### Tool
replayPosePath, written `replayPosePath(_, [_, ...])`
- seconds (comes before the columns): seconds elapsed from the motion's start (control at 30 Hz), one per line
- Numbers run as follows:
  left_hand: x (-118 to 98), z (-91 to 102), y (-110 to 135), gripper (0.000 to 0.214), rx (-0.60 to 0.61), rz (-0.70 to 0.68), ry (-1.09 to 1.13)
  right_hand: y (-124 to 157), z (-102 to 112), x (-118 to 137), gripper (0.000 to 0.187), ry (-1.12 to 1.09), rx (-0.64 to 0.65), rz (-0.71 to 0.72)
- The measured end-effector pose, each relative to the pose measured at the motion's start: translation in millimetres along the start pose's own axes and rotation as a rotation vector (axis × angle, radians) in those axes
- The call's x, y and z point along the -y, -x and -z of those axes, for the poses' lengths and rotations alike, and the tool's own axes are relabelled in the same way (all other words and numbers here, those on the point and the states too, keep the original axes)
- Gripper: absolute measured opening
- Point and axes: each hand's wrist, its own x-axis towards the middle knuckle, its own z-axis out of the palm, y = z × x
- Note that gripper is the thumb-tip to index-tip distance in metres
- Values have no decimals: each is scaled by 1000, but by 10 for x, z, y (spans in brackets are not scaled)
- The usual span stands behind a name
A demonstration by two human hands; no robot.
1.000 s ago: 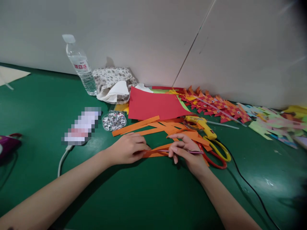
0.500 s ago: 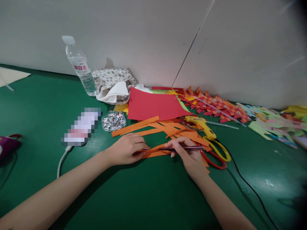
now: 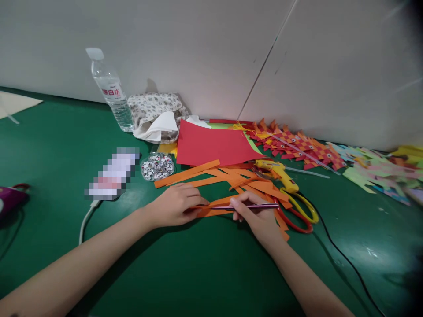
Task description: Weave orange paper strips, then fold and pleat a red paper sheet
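Crosswise, the pen [image 3: 264, 206] points left.

My bench [image 3: 205, 273] is deep green, and the sheet of paper [image 3: 211, 143] lying on it is plain red. Behind the sheet, the wall [image 3: 185, 53] is grey. In front of the sheet, the paper strips [image 3: 244, 178] are solid orange, and the pen [image 3: 264, 206] in my right hand [image 3: 253, 212] is pinkish purple. Right of the sheet, the glue gun [image 3: 288, 180] is yellow with a black cord [image 3: 346, 258], and the woven paper pieces [image 3: 299, 147] carry a red-and-orange check. Left of the sheet, the cloth cover [image 3: 153, 103] is whitish with grey speckles, and the bottle [image 3: 115, 100] is clear with a white cap [image 3: 95, 53] and red lettering [image 3: 111, 92].
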Motion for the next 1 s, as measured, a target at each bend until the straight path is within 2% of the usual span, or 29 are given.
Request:
replayPosePath(0.33, [-7, 10, -4, 21, 10, 5, 0, -24, -65, -11, 25, 55, 101, -51])
replayPosePath(0.6, [-3, 12, 4, 22, 27, 15, 8, -48, -16, 16, 27, 74, 103, -63])
replayPosePath(1.0, [6, 8, 15, 21, 28, 11, 12, -57, 135, -58, 29, 13, -77, -8])
